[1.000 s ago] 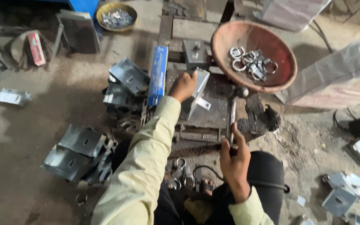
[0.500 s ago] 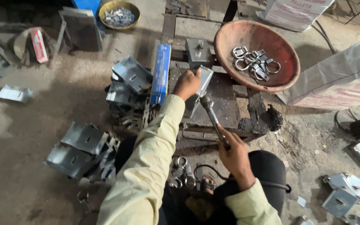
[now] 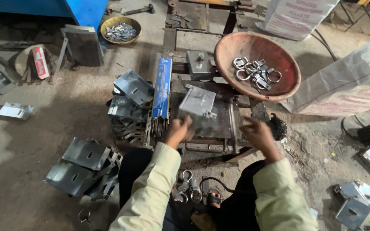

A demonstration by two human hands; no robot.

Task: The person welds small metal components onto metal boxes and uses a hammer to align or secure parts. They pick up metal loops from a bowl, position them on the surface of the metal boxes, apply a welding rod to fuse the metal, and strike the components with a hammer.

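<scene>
Two hands work at the bench [image 3: 219, 128]: the left hand [image 3: 177, 131] grips the plate's [image 3: 198, 102] near corner, tilted up and away, while the right hand [image 3: 257, 133], blurred, closes on a rod [image 3: 233, 124] just right of it.

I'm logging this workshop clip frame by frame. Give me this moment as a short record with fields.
Left hand: grips the near corner of a grey metal plate, tilted up off the workbench
Right hand: blurred, over the bench edge; grip unclear
Rust-red bowl: holds metal rings
Left floor: stacked grey plates
</scene>
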